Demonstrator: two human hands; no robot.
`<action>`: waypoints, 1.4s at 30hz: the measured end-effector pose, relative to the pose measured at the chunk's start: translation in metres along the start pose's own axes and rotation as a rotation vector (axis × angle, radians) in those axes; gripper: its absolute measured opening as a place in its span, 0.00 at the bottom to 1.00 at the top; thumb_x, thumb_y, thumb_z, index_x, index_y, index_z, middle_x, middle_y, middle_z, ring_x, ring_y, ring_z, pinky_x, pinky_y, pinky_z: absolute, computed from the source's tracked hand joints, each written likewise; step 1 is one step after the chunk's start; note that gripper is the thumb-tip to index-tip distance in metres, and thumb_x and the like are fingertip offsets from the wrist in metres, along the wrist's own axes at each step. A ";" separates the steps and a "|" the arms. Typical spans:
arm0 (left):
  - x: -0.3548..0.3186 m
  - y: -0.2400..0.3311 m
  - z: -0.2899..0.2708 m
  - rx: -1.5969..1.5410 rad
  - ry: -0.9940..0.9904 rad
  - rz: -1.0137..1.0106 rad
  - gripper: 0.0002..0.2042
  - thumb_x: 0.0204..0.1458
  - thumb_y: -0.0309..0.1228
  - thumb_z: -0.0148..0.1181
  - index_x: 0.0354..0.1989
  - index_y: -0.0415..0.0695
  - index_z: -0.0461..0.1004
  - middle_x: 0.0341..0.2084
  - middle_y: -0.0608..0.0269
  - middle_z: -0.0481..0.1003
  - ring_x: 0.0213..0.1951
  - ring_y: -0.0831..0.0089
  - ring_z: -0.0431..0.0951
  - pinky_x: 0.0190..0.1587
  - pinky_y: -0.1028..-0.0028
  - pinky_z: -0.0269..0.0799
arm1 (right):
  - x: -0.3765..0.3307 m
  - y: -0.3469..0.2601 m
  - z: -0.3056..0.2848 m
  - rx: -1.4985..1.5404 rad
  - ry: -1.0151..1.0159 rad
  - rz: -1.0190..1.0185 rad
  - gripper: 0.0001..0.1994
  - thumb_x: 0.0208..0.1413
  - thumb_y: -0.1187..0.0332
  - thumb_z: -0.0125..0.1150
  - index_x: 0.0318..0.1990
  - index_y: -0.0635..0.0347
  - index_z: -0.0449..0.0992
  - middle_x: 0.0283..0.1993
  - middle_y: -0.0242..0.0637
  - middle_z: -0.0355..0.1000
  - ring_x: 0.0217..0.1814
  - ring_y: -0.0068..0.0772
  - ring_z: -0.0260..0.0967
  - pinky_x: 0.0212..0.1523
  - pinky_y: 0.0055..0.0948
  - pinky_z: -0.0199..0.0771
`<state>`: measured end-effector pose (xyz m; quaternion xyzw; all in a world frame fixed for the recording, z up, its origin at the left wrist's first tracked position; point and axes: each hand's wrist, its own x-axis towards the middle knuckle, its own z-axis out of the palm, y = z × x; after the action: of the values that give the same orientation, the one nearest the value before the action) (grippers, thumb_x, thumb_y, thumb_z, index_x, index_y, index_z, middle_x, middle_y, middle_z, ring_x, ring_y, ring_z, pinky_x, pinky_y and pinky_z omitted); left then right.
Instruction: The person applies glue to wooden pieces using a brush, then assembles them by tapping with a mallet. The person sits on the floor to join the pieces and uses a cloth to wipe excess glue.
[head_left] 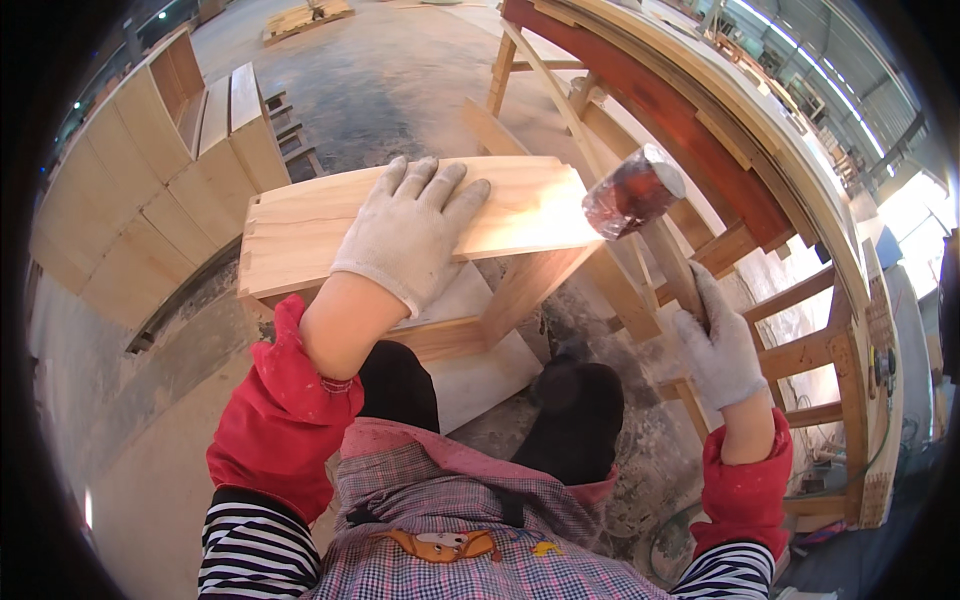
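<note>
My gloved left hand (405, 235) lies flat, fingers stretched out, on the upturned side of a pale wooden drawer box (525, 200). The box is an open frame of boards standing on edge, with jointed corners. Gripped in my gloved right hand (722, 350) is the wooden handle of a mallet (632, 193). Its dark red, cylindrical head looks wrapped in shiny clear film. The head is raised at the right end of the box, near the corner; whether it touches the wood I cannot tell.
On the left, several pale drawer boxes (150, 190) stand stacked on a low support. A long wooden workbench (650, 75) with a red-brown side runs along the right. Beneath my box lies a light board (500, 375). A pallet with wood (307, 18) sits on the far floor.
</note>
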<state>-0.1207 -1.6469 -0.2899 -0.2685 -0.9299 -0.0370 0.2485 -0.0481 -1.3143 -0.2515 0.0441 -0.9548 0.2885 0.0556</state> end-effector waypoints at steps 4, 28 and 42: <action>0.003 0.000 -0.004 0.008 -0.015 0.022 0.32 0.44 0.40 0.64 0.59 0.45 0.64 0.58 0.50 0.65 0.61 0.53 0.63 0.65 0.58 0.54 | 0.000 0.015 0.005 0.023 0.062 -0.076 0.27 0.57 0.69 0.54 0.64 0.65 0.60 0.49 0.59 0.71 0.55 0.47 0.71 0.54 0.33 0.67; -0.503 0.047 -0.101 0.007 -1.242 -1.217 0.18 0.48 0.39 0.55 0.48 0.50 0.75 0.47 0.57 0.75 0.50 0.57 0.75 0.51 0.61 0.71 | 0.007 0.022 0.026 0.200 0.021 -0.072 0.27 0.58 0.59 0.58 0.62 0.62 0.64 0.51 0.48 0.73 0.43 0.47 0.73 0.40 0.42 0.74; -0.600 0.409 -0.148 -1.012 -1.233 -2.527 0.29 0.46 0.59 0.60 0.41 0.43 0.79 0.38 0.59 0.78 0.39 0.65 0.78 0.39 0.63 0.73 | 0.037 0.062 0.031 0.426 -0.072 -0.034 0.38 0.58 0.64 0.60 0.71 0.54 0.46 0.30 0.31 0.66 0.23 0.21 0.58 0.21 0.22 0.60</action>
<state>0.5956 -1.6163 -0.4764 0.6645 -0.3871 -0.4159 -0.4854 -0.0946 -1.2821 -0.3060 0.0812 -0.8728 0.4810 0.0157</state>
